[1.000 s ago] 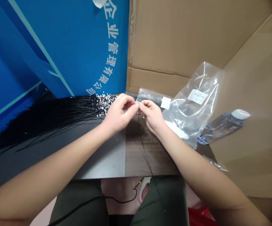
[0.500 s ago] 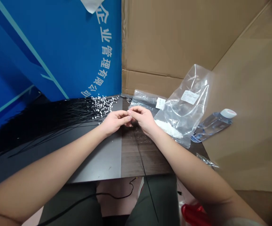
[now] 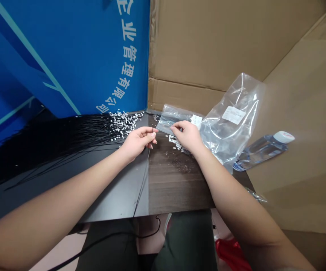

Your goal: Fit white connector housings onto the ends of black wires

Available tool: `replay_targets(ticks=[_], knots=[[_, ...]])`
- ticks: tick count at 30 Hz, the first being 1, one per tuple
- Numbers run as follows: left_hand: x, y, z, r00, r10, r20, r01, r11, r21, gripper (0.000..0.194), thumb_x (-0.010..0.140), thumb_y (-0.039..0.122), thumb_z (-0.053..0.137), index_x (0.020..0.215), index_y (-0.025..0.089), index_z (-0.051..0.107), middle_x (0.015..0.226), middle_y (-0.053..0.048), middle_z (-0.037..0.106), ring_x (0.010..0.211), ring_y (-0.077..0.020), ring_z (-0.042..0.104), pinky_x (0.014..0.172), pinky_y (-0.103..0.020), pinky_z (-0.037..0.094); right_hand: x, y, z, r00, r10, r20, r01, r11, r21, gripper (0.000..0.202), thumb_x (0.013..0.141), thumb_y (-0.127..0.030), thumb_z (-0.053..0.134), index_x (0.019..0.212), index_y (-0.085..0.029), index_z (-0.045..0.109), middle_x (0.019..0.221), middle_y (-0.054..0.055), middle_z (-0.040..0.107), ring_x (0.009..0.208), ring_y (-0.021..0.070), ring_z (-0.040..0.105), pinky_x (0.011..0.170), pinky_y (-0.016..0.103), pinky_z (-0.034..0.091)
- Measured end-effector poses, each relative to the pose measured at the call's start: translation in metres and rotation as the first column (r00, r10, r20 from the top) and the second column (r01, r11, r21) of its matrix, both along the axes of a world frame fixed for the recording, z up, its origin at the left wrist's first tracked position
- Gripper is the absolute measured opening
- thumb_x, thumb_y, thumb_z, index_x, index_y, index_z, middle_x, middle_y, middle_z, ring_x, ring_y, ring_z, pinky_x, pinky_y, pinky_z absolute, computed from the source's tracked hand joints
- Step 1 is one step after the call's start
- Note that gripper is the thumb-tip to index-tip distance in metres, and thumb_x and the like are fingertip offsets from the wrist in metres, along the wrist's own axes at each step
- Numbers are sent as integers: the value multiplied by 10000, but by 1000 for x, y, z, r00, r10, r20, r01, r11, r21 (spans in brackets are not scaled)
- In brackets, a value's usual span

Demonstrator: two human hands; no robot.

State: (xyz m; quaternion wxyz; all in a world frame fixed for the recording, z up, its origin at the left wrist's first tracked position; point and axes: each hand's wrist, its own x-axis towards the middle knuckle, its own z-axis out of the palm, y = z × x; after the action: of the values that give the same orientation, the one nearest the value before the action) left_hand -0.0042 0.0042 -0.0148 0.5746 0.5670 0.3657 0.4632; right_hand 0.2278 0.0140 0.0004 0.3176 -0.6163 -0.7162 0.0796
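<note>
Between thumb and fingers, my left hand pinches a thin black wire, which trails down over the table's front edge. My right hand is apart from it, over the small clear bag, with thumb and index finger pressed together; whatever they hold is too small to make out. Loose white connectors lie just beneath my right hand. To the left of my left hand spreads a large bundle of black wires with white connectors on their ends.
A large labelled plastic bag leans behind my right forearm, next to a water bottle lying tilted. Cardboard and a blue panel wall the table. Something red is on the floor.
My hands were together at the fingertips; now they are apart, the right one moved to the right over the small bag. The wire's trailing end has swung left.
</note>
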Motion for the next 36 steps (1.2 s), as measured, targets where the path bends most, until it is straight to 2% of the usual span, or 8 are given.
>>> replay_targets(ticks=[3, 7, 12, 15, 19, 25, 29, 36], knots=[[0, 2, -3, 1000, 1, -30, -1, 1000, 5, 427, 804, 471, 858, 1065, 152, 746, 755, -24, 720, 611, -114, 588, 600, -268, 487, 0, 4, -5, 981, 77, 177, -58, 992, -109, 208, 973, -336, 638, 1001, -264, 831, 1017, 64, 775, 973, 255, 670, 899, 374, 467], [1, 2, -3, 997, 14, -80, -12, 1000, 21, 390, 825, 493, 831, 977, 145, 741, 771, -40, 744, 584, -110, 588, 588, -268, 476, -8, 1, -6, 978, 121, 169, -104, 989, -103, 213, 984, -327, 633, 998, -250, 832, 952, 61, 770, 954, 253, 668, 898, 375, 467], [2, -3, 0, 984, -5, -178, 12, 999, 41, 398, 855, 522, 794, 948, 139, 736, 853, -63, 777, 578, -101, 589, 585, -258, 462, -22, -8, -7, 961, 221, -168, -221, 975, 19, 256, 996, -398, 630, 955, -227, 815, 962, 53, 796, 886, 218, 684, 829, 348, 488], [3, -5, 1, 984, -40, -174, 48, 998, 41, 418, 839, 528, 802, 948, 131, 734, 839, -60, 767, 575, -101, 587, 595, -260, 470, -30, -12, -13, 838, 303, -453, -336, 942, 8, 262, 953, -437, 686, 940, -205, 809, 925, 44, 803, 847, 200, 699, 807, 335, 513], [5, -6, 0, 982, -46, -181, 55, 998, 43, 419, 837, 523, 805, 955, 128, 734, 813, -56, 759, 571, -102, 579, 592, -259, 463, -35, -10, -21, 668, 288, -686, -396, 918, 0, 302, 883, -481, 769, 930, -185, 811, 867, 38, 801, 800, 185, 713, 808, 332, 552], [3, -3, -3, 978, -55, -200, 67, 996, 53, 420, 849, 522, 800, 969, 124, 736, 830, -60, 767, 578, -99, 581, 596, -254, 457, -35, -7, -23, 568, 254, -783, -406, 914, 3, 334, 752, -488, 909, 914, -203, 841, 943, 50, 821, 898, 203, 743, 890, 356, 580], [2, -4, -1, 976, -139, -170, 147, 989, 30, 414, 848, 523, 807, 928, 123, 739, 813, -57, 763, 592, -100, 585, 617, -254, 468, -34, -11, -21, 510, 248, -823, -452, 892, -11, 324, 762, -487, 914, 925, -213, 854, 943, 50, 818, 883, 198, 741, 917, 377, 580], [1, -7, 1, 968, -203, -147, 207, 978, 17, 392, 857, 504, 823, 901, 123, 736, 823, -60, 778, 597, -92, 593, 620, -247, 476, -29, -16, -14, 422, 231, -877, -562, 826, -53, 281, 776, -425, 927, 930, -204, 847, 930, 48, 807, 777, 151, 701, 756, 316, 552]])
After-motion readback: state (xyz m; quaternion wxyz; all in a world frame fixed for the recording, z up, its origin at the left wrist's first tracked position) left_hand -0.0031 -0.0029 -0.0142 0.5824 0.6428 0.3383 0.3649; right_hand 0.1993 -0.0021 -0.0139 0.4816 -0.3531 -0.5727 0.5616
